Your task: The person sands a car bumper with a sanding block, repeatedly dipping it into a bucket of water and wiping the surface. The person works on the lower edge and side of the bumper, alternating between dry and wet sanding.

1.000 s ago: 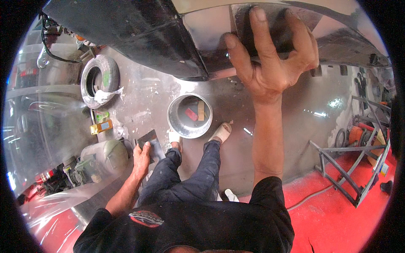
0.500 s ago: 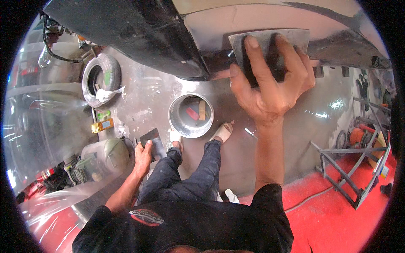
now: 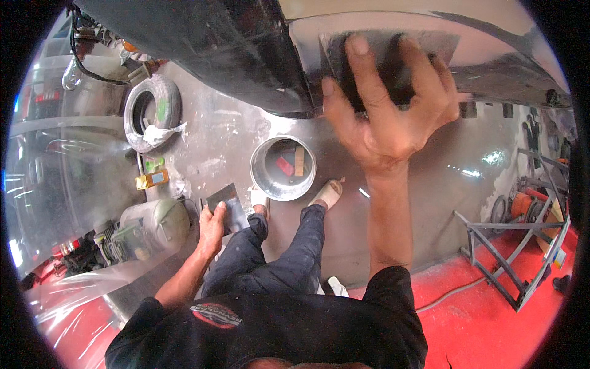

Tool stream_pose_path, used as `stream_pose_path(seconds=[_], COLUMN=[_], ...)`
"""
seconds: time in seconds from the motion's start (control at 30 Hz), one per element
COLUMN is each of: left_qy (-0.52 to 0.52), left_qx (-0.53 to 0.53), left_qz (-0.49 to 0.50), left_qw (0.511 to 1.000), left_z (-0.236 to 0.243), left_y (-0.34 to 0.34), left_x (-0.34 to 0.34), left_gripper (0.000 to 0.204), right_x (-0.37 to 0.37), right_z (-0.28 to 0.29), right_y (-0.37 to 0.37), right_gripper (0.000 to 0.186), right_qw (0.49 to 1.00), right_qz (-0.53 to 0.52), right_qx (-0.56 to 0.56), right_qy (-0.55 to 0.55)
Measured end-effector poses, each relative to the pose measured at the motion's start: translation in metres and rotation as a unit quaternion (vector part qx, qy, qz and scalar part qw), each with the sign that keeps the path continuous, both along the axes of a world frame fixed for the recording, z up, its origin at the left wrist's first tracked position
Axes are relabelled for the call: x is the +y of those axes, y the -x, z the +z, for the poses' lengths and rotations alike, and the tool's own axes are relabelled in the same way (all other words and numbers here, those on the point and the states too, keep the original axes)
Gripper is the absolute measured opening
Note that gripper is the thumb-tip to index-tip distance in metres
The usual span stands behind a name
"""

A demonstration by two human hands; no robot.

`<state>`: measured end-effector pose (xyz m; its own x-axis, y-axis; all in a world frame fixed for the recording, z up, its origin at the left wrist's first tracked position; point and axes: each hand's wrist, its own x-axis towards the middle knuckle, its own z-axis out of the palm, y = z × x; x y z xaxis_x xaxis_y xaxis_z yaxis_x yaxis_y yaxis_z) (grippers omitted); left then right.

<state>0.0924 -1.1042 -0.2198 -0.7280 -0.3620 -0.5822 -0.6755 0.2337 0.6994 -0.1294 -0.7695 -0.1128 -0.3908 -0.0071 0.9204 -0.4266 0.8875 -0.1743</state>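
My right hand [image 3: 393, 129] is raised at the car body panel [image 3: 399, 21], fingers spread across a thin, flat, grey spreader [image 3: 388, 64] pressed to its lower, pinkish-grey part. Motion blurs the spreader's edges and the fingertips. Low on the left, my left hand [image 3: 212, 226] is closed around the edge of a second flat spreader [image 3: 232, 206], dark on one part and shiny on another, held beside my left knee. A black body part [image 3: 209, 49] with a pointed lower end hangs left of the panel.
On the floor by my feet stands a metal bucket [image 3: 252, 169] with a red block and a tan piece inside. To the left are a tyre [image 3: 173, 107], a yellow box [image 3: 152, 179], a tank [image 3: 169, 222] and plastic sheeting [image 3: 67, 160]. A metal frame [image 3: 501, 225] stands right.
My right hand and its spreader have shifted slightly left and up along the panel. The view has moved a little; my left hand keeps its hold.
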Motion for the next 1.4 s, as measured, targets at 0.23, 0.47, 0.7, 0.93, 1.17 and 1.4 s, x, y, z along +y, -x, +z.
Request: stream_pose_path(seconds=[0.23,0.47,0.7,0.93,1.17,1.4], left_qy=[-0.163,-0.398,-0.283,-0.027,-0.068,-0.174], left_qx=[0.142,0.062,0.155,0.353,0.243,0.081], left_qz=[0.071,0.039,-0.057,-0.160,-0.070,-0.058], left_qw=[0.974,0.914,0.945,0.922,0.965,0.980], left_z=[0.075,0.130,0.144,0.144,0.110,0.074], left_y=[0.042,0.109,0.113,0.115,0.089,0.053], left_x=[0.069,0.132,0.142,0.164,0.140,0.113], left_gripper=[0.027,0.039,0.037,0.026,0.026,0.033], right_x=[0.006,-0.005,0.047,0.033,0.073,0.079], right_z=[0.008,-0.001,-0.047,-0.034,-0.016,-0.001], right_y=[-0.074,-0.150,-0.153,-0.172,-0.089,0.011], right_gripper=[0.048,0.050,0.049,0.047,0.054,0.048], right_qw=[0.976,0.826,0.871,0.811,0.929,0.999], right_qz=[0.078,0.403,0.220,0.257,0.125,-0.039], right_qx=[-0.203,-0.358,-0.426,-0.508,-0.162,0.033], right_qy=[0.015,0.163,0.109,0.132,0.309,0.010])
